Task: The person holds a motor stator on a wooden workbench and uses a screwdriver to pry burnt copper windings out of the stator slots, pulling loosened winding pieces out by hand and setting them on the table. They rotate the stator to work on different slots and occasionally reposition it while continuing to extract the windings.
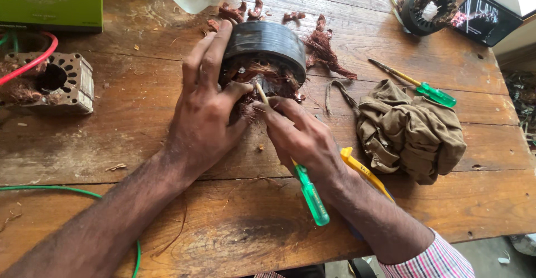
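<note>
Worn brown wooden bench (167,144) fills my view. Crumpled olive cloth (410,133) lies at three o'clock. Dark round metal stator core with frayed copper windings (267,52) sits at twelve o'clock, tipped toward me. My left hand (204,110) is wrapped around the core's left flank, fingers spread over its rim. My right hand (304,138) is closed around a green-handled screwdriver (310,194), its shaft poking into the windings. Square grey stator block (56,82) at nine o'clock. Second green-handled screwdriver (427,91) lies at two o'clock.
</note>
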The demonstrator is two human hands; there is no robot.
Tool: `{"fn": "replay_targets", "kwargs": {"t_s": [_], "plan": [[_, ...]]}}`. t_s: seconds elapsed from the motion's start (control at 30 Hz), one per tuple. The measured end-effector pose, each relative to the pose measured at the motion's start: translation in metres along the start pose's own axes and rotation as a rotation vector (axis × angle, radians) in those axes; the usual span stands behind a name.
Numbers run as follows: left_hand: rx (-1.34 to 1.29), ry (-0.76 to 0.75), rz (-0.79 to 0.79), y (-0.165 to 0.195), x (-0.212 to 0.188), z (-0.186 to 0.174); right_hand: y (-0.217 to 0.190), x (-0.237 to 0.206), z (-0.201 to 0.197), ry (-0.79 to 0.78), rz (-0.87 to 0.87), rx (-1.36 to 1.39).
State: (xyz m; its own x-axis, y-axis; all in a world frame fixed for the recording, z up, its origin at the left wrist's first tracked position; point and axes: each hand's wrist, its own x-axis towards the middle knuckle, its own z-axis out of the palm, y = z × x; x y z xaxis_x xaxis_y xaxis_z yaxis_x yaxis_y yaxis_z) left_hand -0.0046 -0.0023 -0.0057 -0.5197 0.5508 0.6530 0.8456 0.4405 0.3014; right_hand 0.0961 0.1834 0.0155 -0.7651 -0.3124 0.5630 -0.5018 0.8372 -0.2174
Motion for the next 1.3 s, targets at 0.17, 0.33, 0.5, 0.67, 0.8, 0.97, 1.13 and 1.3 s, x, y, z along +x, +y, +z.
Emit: {"fn": "replay_targets", "kwargs": {"t_s": [0.17, 0.33, 0.5, 0.67, 0.8, 0.97, 1.13, 1.3], "plan": [[0.104, 0.024, 0.014, 0.004, 0.001, 0.0, -0.003, 0.006, -0.008, -0.016, 0.124, 0.056], [0.084, 0.019, -0.008, 0.003, -0.003, 0.002, -0.007, 0.007, -0.012, -0.015, 0.161, 0.095], [0.079, 0.021, -0.044, 0.002, -0.004, 0.008, -0.003, 0.01, -0.008, -0.047, 0.122, 0.084], [-0.071, 0.024, -0.084, 0.003, -0.005, 0.008, -0.001, 0.007, -0.001, -0.205, 0.259, 0.147], [-0.068, 0.002, -0.066, 0.002, -0.003, 0.004, 0.001, 0.005, 0.001, -0.08, 0.06, -0.1], [0.06, -0.013, -0.019, 0.001, 0.001, 0.001, 0.005, 0.003, 0.003, 0.021, 0.01, -0.058], [0.09, -0.022, -0.057, 0.001, -0.002, 0.006, 0.0, 0.005, 0.002, 0.023, 0.157, 0.048], [-0.069, -0.042, -0.142, 0.001, -0.008, 0.006, -0.003, 0.013, -0.008, 0.01, 0.143, 0.168]]}}
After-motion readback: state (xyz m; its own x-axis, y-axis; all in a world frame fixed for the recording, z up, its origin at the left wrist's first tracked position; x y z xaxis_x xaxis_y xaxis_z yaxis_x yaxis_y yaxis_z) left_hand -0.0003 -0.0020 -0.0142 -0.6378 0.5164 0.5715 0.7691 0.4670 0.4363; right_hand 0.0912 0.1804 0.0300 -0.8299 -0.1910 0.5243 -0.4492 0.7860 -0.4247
